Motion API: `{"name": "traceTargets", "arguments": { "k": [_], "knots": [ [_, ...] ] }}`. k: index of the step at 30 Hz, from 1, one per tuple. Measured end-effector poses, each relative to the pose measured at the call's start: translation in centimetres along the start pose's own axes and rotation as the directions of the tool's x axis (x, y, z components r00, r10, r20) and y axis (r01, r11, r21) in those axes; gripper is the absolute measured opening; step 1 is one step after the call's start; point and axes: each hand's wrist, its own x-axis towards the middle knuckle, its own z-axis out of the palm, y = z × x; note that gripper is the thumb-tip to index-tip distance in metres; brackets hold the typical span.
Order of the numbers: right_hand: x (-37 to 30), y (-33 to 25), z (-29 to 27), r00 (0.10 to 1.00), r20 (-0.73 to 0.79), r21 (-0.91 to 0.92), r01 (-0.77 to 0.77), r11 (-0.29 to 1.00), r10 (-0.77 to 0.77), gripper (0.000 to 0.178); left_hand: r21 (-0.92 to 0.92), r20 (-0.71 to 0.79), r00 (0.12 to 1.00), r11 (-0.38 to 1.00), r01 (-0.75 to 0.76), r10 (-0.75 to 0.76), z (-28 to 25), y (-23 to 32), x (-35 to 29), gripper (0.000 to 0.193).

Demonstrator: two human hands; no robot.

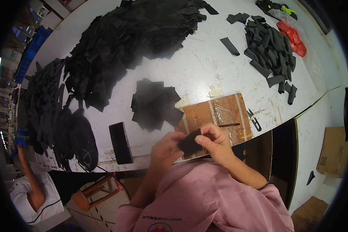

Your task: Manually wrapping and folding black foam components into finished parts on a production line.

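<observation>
Over the near edge of the table, both my hands hold one small black fabric piece (190, 143), which looks bent or folded. My left hand (167, 149) grips its left side. The thumb and fingers of my right hand (215, 144) pinch the right side. Beneath and beyond my hands lies a brown taped cardboard sheet (197, 112), with a thin dark tool (230, 125) on it. To its right rest black thread snips (254, 120). A fanned stack of flat black fabric pieces (152, 103) sits just beyond my left hand.
A large heap of black fabric pieces (131, 34) covers the far left. Dark strips (44, 96) lie beside it. At the far right are folded dark pieces (270, 50) and a red plastic bag (291, 38). A phone (120, 143) lies left. Another person (36, 193) works lower left.
</observation>
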Motion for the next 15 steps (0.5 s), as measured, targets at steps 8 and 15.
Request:
{"name": "traceTargets", "arguments": {
  "k": [8,15],
  "knots": [
    [-1.6,-2.0,-1.5,1.0,-0.026,-0.287,-0.013,0.958,0.006,0.006,-0.265,0.247,0.858,0.82,0.508,-0.451,0.4,2.4,2.9,0.02],
    [-1.4,-2.8,-2.4,0.984,0.131,-0.558,0.171,0.812,-0.118,0.006,0.043,0.397,0.754,0.831,0.554,-0.523,0.9,4.3,4.6,0.013]
  ]
}}
